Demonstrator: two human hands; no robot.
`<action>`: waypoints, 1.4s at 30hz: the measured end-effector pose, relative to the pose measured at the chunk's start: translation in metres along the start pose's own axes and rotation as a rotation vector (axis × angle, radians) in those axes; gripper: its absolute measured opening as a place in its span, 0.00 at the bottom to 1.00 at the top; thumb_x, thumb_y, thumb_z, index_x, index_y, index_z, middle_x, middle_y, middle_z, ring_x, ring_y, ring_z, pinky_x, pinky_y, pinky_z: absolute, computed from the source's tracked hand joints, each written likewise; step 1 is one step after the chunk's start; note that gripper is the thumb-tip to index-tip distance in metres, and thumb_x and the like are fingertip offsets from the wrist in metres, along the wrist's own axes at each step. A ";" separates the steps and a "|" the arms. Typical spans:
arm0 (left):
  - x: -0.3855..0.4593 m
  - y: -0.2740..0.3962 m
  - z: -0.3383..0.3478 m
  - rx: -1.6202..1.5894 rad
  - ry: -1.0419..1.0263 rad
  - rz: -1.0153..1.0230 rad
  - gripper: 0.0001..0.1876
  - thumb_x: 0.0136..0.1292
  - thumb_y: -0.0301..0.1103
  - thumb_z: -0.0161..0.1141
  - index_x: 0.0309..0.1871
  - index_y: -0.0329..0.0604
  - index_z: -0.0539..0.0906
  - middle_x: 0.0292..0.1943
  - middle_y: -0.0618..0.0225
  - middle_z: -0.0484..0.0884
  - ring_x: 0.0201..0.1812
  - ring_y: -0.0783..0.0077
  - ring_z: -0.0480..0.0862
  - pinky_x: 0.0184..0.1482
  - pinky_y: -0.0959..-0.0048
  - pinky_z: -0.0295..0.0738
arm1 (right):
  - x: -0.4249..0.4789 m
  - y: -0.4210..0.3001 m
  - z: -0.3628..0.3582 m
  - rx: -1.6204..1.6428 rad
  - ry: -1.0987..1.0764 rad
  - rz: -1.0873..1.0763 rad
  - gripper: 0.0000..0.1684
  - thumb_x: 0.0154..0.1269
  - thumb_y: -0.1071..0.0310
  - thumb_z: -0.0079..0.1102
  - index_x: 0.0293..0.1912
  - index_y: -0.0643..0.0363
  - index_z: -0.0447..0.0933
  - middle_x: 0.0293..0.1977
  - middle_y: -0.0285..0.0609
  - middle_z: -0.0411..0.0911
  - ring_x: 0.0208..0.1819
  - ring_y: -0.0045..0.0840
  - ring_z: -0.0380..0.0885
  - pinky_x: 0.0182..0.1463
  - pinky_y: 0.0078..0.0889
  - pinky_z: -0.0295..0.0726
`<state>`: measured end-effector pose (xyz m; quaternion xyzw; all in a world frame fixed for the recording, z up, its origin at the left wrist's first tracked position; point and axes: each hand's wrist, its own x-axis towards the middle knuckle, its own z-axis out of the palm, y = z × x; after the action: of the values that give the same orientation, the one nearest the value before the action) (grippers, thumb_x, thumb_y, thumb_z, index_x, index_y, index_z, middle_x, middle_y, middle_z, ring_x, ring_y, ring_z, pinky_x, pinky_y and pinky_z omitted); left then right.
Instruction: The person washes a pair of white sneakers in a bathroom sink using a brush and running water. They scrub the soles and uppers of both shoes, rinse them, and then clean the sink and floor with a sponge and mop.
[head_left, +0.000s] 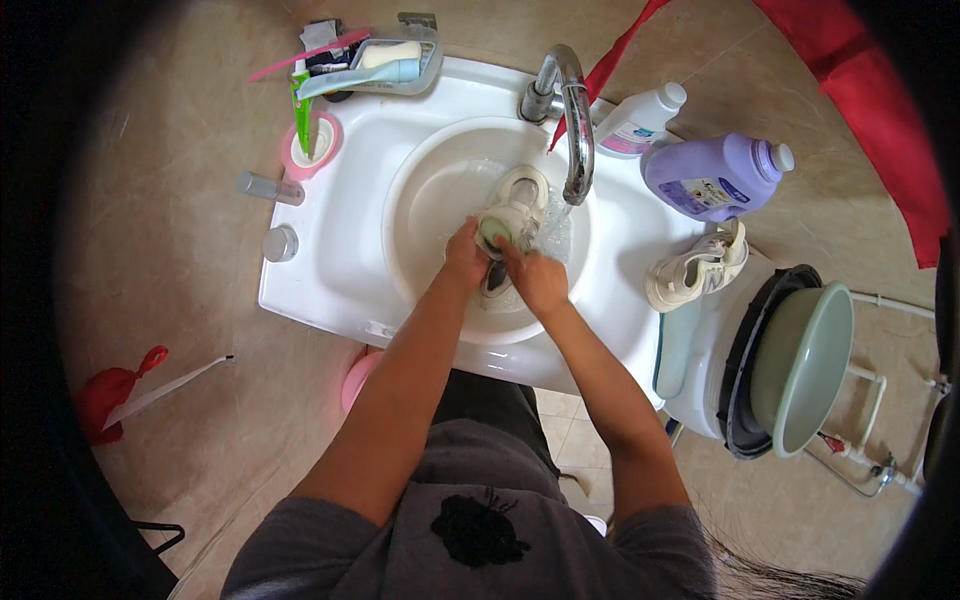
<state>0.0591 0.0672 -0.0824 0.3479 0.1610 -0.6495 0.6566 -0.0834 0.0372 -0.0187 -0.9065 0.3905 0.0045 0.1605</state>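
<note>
A wet cream-coloured shoe (521, 187) is in my hands over a round white basin (400, 180) with cloudy water in it. My left hand (466, 251) grips the shoe's near left side. On top of the shoe, my right hand (538, 279) presses a pale green oval object (494, 227), perhaps a scrubbing brush; its underside is hidden. Just below the fingers shows a dark, cream-rimmed piece (496, 277), and I cannot tell whether it belongs to the same shoe. Water runs from the chrome faucet (577, 142) into the basin's right side.
Another cream shoe (697, 268) rests on the sink's (330, 247) right edge, near a purple bottle (709, 180) and a white bottle (639, 120). Stacked basins (814, 371) stand at right. A toiletry tray (397, 67), pink dish (311, 146) and small jar (280, 244) line the left.
</note>
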 end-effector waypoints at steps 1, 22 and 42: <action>0.001 0.002 -0.001 -0.007 0.014 -0.012 0.22 0.78 0.43 0.35 0.68 0.44 0.67 0.61 0.57 0.75 0.61 0.56 0.75 0.64 0.54 0.71 | 0.018 0.003 0.004 -0.098 -0.003 0.031 0.27 0.68 0.63 0.50 0.65 0.29 0.67 0.24 0.47 0.76 0.22 0.41 0.80 0.22 0.44 0.78; 0.017 -0.009 -0.011 0.119 -0.060 0.176 0.20 0.76 0.35 0.39 0.65 0.35 0.67 0.59 0.54 0.75 0.59 0.56 0.77 0.62 0.55 0.73 | -0.021 -0.012 0.023 0.219 -0.077 0.431 0.28 0.74 0.56 0.44 0.71 0.34 0.58 0.26 0.54 0.79 0.26 0.48 0.81 0.30 0.52 0.79; -0.005 0.003 0.009 0.118 -0.193 0.042 0.19 0.75 0.42 0.45 0.61 0.40 0.70 0.56 0.58 0.76 0.57 0.59 0.78 0.61 0.56 0.74 | -0.020 -0.010 0.003 -0.023 -0.107 0.168 0.32 0.68 0.65 0.49 0.69 0.31 0.60 0.31 0.50 0.78 0.28 0.44 0.83 0.30 0.46 0.81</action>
<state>0.0594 0.0647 -0.0723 0.3253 0.0513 -0.6744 0.6608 -0.0892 0.0587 -0.0162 -0.8707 0.4560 0.0709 0.1700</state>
